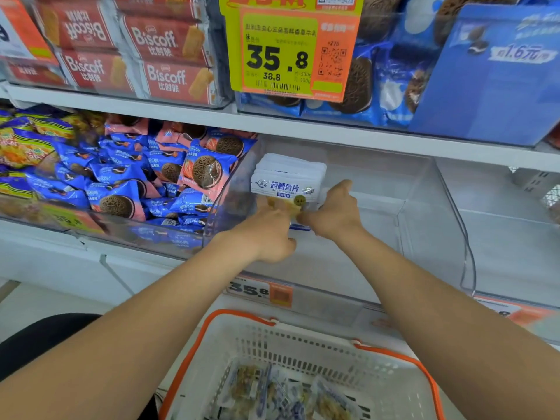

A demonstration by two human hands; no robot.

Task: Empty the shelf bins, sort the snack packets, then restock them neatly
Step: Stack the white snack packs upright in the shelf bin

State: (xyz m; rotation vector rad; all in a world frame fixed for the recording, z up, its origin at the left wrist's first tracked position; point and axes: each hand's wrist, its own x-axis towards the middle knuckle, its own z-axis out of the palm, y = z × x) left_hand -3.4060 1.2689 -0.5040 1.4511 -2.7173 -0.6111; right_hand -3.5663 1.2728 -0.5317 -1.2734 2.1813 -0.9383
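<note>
In the bin (pixel 424 207), left hand (pixel 266 234) and right hand (pixel 333 210) grip front-facing packets (pixel 288 183), long axis horizontal.

Yellow-orange price sign (pixel 280 54), "35.8"

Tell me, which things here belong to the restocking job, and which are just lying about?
Job: white fish packets, held by left hand and right hand; clear bin; basket.
Lying about: blue biscuit packets, Biscoff packs, yellow price tag.
</note>
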